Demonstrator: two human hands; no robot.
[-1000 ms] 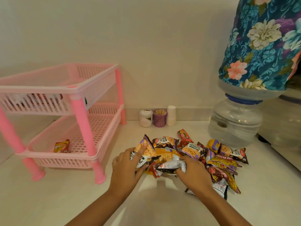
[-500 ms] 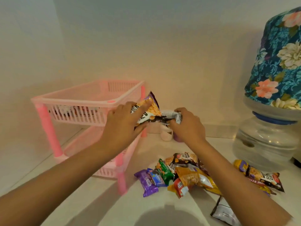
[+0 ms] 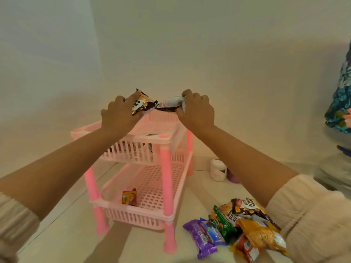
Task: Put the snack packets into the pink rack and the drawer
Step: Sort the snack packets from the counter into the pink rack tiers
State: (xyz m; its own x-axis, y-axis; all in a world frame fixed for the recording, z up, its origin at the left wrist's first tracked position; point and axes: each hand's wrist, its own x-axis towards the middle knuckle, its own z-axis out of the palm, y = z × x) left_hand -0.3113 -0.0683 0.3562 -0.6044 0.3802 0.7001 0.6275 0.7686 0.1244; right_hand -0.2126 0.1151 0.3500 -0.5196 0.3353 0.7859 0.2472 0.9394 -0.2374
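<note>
Pink plastic is filling the middle of the view: the rack (image 3: pixel 163 138), two slatted tiers on pink legs, is standing on the table (image 3: pixel 136 249) against the wall. Both hands are hovering over its top tier. The left hand (image 3: pixel 118 116) is pinching a brown and white peanut packet (image 3: pixel 141 105), its grip closed round the packet's left end, thumb under and fingers over. The right hand (image 3: pixel 195 111) is gripping a silver packet (image 3: pixel 170 105) the same way, fingers curled over its right end. The two packets are meeting tip to tip above the back of the top tier, clear of its floor. Something green and dark is lying inside the top tier at its 3 o'clock side, too hidden by the slats to name. A small orange packet (image 3: pixel 129 197) is standing on the lower tier near its front rim. At 5 o'clock from the rack, a pile (image 3: pixel 245 221) of snack packets is lying on the table, with a purple packet (image 3: pixel 199 238) and a blue biscuit packet (image 3: pixel 212 232) at its 9 o'clock edge. A white jar (image 3: pixel 218 169) is sitting by the wall at 3 o'clock from the rack, and a flowered cover (image 3: pixel 340 99) is showing at the far right edge.
</note>
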